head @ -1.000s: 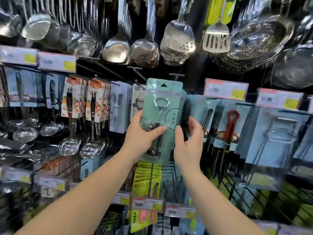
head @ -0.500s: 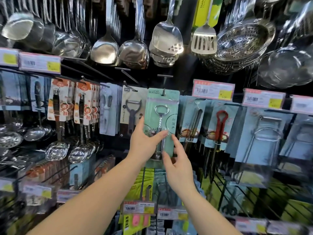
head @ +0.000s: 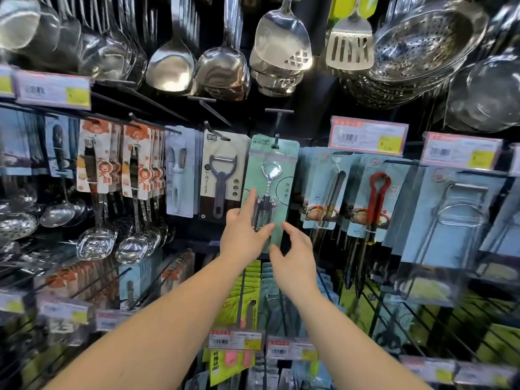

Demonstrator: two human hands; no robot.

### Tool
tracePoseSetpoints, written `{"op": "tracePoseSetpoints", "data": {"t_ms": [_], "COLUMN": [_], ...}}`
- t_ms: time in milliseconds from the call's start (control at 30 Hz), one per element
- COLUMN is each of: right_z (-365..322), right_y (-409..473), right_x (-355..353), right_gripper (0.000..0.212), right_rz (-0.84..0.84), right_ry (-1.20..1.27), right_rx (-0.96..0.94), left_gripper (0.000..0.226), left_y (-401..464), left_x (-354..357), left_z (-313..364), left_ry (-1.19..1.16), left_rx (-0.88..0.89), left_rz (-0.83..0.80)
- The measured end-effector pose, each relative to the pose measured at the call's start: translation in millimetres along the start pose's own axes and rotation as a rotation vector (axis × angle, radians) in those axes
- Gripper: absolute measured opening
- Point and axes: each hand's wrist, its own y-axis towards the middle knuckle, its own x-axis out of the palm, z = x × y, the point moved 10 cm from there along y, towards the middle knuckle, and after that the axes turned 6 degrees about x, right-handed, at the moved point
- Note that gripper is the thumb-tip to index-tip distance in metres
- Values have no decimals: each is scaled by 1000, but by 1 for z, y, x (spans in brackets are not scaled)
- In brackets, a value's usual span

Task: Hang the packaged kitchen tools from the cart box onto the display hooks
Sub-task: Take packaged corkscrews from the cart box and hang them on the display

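A: Where's the green corkscrew pack [head: 270, 190]?

B: On the display hook [head: 277, 139], between the peeler card [head: 219, 175] on its left and the tongs packs [head: 326, 190] on its right.

A: And the hands?

B: The left hand [head: 244, 237] lies on the pack's lower part, fingers straight. The right hand [head: 292, 257] hovers just beside its bottom edge, fingers loosely spread, holding nothing.

A: So which step?

B: Seating it, I'd judge. Next calls for letting go and fetching another pack from the cart box, which isn't in view.

One head-worn wide-angle view faces the display rack [head: 281, 114] close up, straight ahead from arm's reach
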Motion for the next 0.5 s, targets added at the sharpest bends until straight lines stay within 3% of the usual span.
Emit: {"op": "tracePoseSetpoints", "data": {"t_ms": [267, 500], "right_z": [29, 61], "right_y": [-5, -25], "right_x": [-5, -2], "right_gripper": [39, 34], "right_rz": [63, 60], "right_ry": [28, -24], "right_rx": [73, 176], "left_gripper": [84, 87], "left_y": [33, 25], "left_x": [17, 27], "left_z": [-18, -19], "left_ry": [40, -5], "left_rx": [-101, -40], "left_rz": [-41, 32]}}
